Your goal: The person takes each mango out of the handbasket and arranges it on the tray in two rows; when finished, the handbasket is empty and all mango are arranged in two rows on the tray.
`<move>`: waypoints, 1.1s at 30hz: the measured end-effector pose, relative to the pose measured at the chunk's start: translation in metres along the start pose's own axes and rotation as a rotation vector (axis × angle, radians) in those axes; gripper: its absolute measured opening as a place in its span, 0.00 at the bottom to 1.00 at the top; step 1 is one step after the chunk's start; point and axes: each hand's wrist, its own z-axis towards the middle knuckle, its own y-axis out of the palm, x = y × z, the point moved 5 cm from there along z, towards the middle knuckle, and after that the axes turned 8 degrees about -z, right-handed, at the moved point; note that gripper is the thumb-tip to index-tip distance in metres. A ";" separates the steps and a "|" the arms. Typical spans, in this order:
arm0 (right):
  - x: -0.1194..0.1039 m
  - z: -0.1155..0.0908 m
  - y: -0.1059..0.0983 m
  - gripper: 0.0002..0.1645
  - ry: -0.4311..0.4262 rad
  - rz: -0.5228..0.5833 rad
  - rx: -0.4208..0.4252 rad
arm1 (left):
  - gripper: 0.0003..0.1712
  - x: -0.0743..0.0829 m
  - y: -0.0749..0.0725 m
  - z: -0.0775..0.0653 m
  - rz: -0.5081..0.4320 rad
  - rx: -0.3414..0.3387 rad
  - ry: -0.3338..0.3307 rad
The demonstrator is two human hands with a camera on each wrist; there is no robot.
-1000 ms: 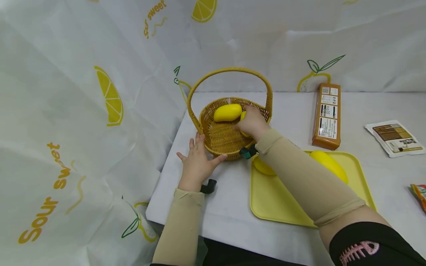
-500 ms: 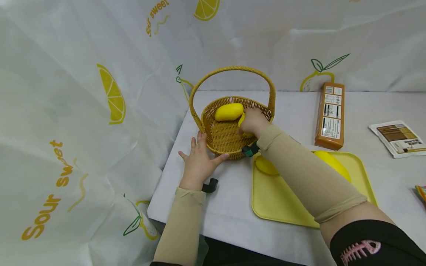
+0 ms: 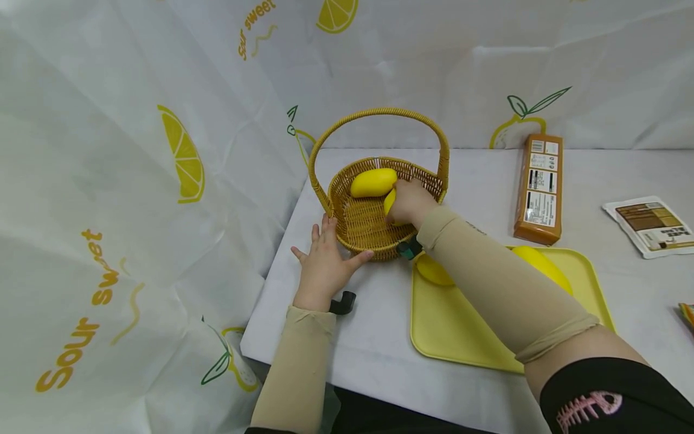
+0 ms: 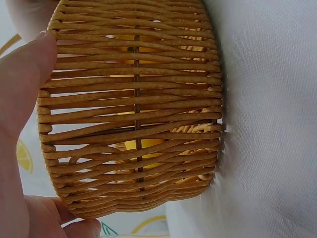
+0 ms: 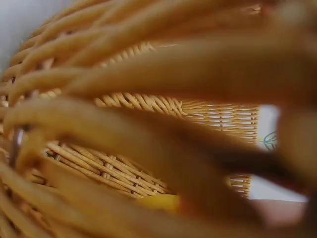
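A woven basket [image 3: 368, 232] with a tall arched handle stands on the white table. Inside it, a yellow mango [image 3: 374, 182] lies against the back wall. My right hand [image 3: 410, 202] reaches in on the right side and holds another mango [image 3: 388, 204], mostly hidden under the fingers. With fingers spread, my left hand [image 3: 324, 265] touches the basket's near left side. Its thumb and fingertips lie along the rim in the left wrist view, beside the basket's wall [image 4: 133, 109]. Blurred wicker [image 5: 133, 171] fills most of the right wrist view, with a bit of yellow below.
A yellow tray [image 3: 450, 331] sits right of the basket, partly under my right forearm, bearing a mango [image 3: 434, 271] and another mango [image 3: 544, 268]. Farther right are a long brown box [image 3: 539, 193], a flat white-and-brown packet [image 3: 650, 226] and a colourful packet [image 3: 687, 313].
My right hand shifts slightly inside the basket, and the mango under it shows a little farther left. My left hand keeps its place on the basket. The head view has moved a little.
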 end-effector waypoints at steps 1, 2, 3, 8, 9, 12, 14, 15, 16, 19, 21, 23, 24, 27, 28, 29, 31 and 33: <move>0.000 0.000 0.000 0.55 -0.002 0.003 -0.002 | 0.71 0.000 0.000 0.000 -0.001 0.000 0.000; 0.000 0.000 0.000 0.55 -0.005 0.002 -0.003 | 0.71 0.000 0.000 0.000 -0.002 -0.001 -0.001; 0.000 0.000 0.001 0.54 -0.008 0.002 -0.002 | 0.71 0.000 0.000 0.000 -0.003 -0.001 -0.001; -0.001 0.001 0.002 0.49 -0.034 -0.015 0.010 | 0.71 -0.001 0.001 0.000 -0.003 0.002 0.001; -0.001 0.002 0.002 0.49 -0.042 -0.021 0.015 | 0.71 -0.001 0.001 0.000 -0.003 0.004 0.002; 0.000 0.003 0.002 0.48 -0.068 -0.020 0.024 | 0.71 -0.001 0.001 0.000 -0.001 0.006 0.005; 0.000 0.004 0.002 0.48 -0.093 -0.007 0.023 | 0.71 -0.001 0.001 0.001 -0.002 0.005 0.006; 0.001 0.005 0.002 0.48 -0.107 0.005 0.023 | 0.71 -0.001 0.001 0.000 -0.002 0.003 0.005; 0.002 0.005 0.001 0.49 -0.123 0.030 0.018 | 0.71 -0.001 0.001 0.000 -0.001 0.002 0.005; 0.003 0.006 -0.001 0.51 -0.176 0.134 -0.007 | 0.71 0.000 0.000 0.000 0.002 -0.005 0.000; 0.004 0.006 -0.002 0.53 -0.201 0.220 -0.029 | 0.71 0.000 0.000 0.000 0.002 -0.009 -0.003; 0.006 0.005 -0.004 0.53 -0.214 0.294 -0.052 | 0.71 0.000 0.000 0.000 0.002 -0.011 -0.006; 0.006 0.004 -0.004 0.54 -0.217 0.324 -0.063 | 0.71 0.001 0.000 0.000 0.001 -0.011 -0.006; 0.008 0.001 -0.006 0.54 -0.225 0.380 -0.085 | 0.71 0.001 0.000 0.001 0.001 -0.011 -0.005; 0.009 0.001 -0.007 0.54 -0.227 0.396 -0.091 | 0.71 0.000 0.000 0.001 0.003 -0.012 -0.005; 0.009 -0.001 -0.007 0.54 -0.231 0.415 -0.096 | 0.71 0.000 0.001 0.001 0.004 -0.012 -0.005; 0.011 -0.002 -0.009 0.54 -0.238 0.451 -0.100 | 0.71 0.001 0.001 0.001 0.006 -0.013 -0.005; 0.013 -0.004 -0.010 0.54 -0.250 0.491 -0.101 | 0.71 0.001 0.001 0.001 0.008 -0.013 -0.006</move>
